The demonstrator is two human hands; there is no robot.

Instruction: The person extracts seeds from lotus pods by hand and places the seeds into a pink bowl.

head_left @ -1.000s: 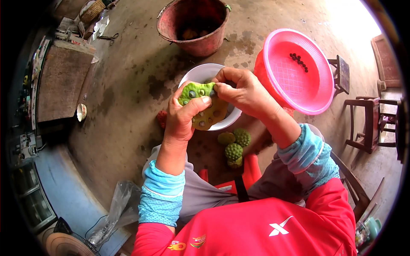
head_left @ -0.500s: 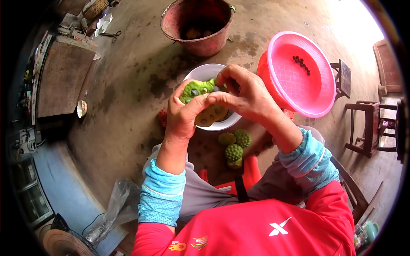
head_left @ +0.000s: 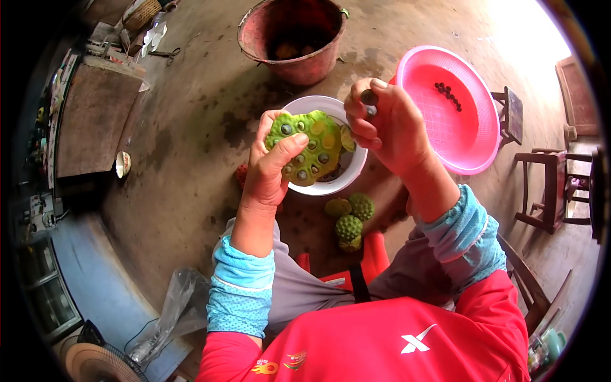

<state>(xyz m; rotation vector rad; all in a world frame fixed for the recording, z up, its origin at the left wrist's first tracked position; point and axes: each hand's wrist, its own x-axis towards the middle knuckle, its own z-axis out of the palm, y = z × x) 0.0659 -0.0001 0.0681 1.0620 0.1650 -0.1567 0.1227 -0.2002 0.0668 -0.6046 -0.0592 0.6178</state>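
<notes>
Left hand [head_left: 268, 164]: I see it gripping the green pod [head_left: 312, 145] above the white basin [head_left: 328, 188].
Right hand [head_left: 396, 127]: curled around two round seeds [head_left: 368, 97], near the pink basket [head_left: 445, 148].

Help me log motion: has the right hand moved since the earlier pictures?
Yes: the right hand has moved rightward, closer to the stationary pink basket.

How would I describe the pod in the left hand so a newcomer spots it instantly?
Below the reddish bucket in the view sits a white basin. Over it, the left hand grips a broad green seed pod. Unlike the bumpy green pods lying lower in the view, it is held up, its flat face dotted with sockets, some holding dark seeds.
</notes>
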